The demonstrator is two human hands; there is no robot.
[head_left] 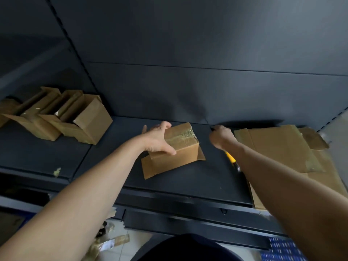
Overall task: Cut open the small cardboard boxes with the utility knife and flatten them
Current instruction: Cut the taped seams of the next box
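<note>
On dark shelf, grips taped box mid-surface with left hand, thumb across near top edge. Curls right hand round yellow knife. Leaves bare lane between box and flattened cardboard.

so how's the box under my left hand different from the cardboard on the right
The box stands with its walls up and tape across its top; the cardboard lies opened out flat. The left hand grips the box; no hand holds the cardboard, since the right hand grips the knife beside it. Both are plain brown with bits of tape.
</note>
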